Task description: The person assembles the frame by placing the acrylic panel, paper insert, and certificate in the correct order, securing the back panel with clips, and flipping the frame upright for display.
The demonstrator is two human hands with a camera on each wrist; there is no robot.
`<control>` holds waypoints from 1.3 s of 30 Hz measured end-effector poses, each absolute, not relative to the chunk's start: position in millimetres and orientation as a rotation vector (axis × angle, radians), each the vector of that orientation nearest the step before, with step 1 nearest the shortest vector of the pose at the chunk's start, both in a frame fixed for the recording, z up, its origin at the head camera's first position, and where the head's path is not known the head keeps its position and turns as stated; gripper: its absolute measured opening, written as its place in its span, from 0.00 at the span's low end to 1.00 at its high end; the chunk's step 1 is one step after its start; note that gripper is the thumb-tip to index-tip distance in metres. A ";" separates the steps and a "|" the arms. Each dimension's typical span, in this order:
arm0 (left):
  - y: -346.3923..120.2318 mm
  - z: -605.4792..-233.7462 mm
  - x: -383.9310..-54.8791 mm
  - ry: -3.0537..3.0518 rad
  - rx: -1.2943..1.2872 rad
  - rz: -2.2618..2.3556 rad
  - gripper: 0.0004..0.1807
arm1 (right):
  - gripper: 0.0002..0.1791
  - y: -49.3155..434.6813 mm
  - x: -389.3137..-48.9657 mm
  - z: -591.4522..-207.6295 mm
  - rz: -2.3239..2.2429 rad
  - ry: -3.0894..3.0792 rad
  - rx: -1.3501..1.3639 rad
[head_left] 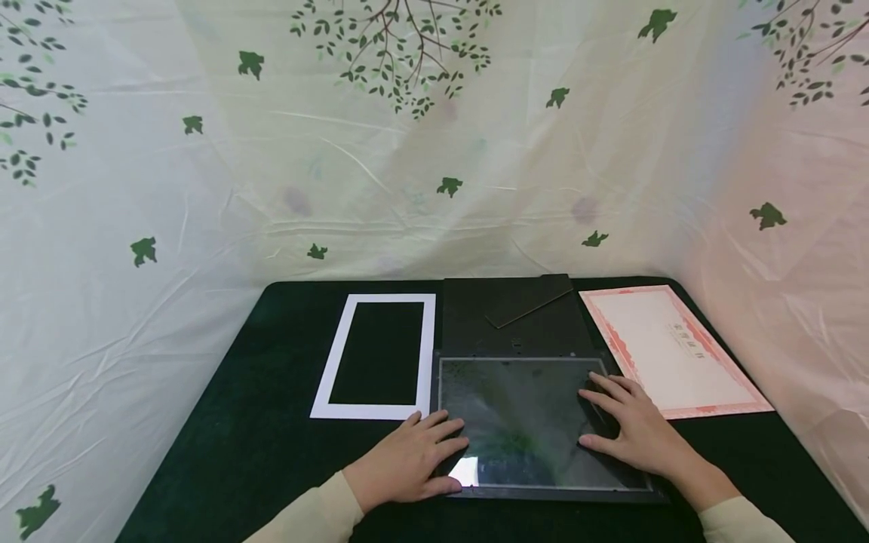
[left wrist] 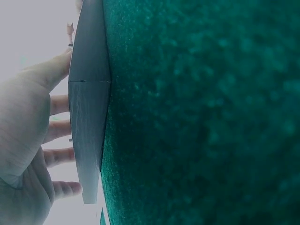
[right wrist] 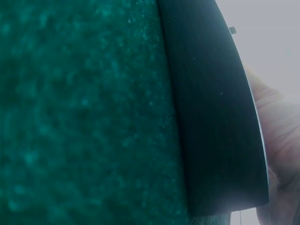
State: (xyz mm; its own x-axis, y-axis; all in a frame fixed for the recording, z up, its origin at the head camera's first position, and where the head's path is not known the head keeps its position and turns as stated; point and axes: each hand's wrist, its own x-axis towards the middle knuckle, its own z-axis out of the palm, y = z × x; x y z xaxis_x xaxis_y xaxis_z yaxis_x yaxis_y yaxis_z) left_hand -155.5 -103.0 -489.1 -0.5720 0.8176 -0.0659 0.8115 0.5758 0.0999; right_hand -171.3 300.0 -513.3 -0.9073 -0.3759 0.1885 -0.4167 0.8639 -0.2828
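A black picture frame lies flat on the table, with a clear, shiny pane inside its border. My left hand rests at the frame's left side, fingers spread over the edge and thumb near the front corner. At the right side, my right hand lies with its fingers extended over the border and onto the pane. In the left wrist view, fingertips meet the top of the frame's dark side. The right wrist view shows the frame's side with part of the hand behind it.
Behind the frame lies a black backing board with a stand flap. A white mat with a rectangular opening lies to the left. To the right is a pink-bordered certificate sheet. Dark green cloth covers the table.
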 end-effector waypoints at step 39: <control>-106.0 -495.2 -169.9 2.789 1.032 0.185 0.50 | 0.49 300.5 -171.8 -519.5 0.711 -3.042 0.606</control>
State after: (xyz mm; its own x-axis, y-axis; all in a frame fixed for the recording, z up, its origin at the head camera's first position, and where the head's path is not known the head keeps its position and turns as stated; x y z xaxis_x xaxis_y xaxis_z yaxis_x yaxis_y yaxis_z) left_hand -169.9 -106.0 -495.2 -0.7488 0.6540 -0.1079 0.6340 0.7541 0.1713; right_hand -171.8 300.5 -519.5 -0.9267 -0.3730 0.0461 -0.3548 0.8278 -0.4346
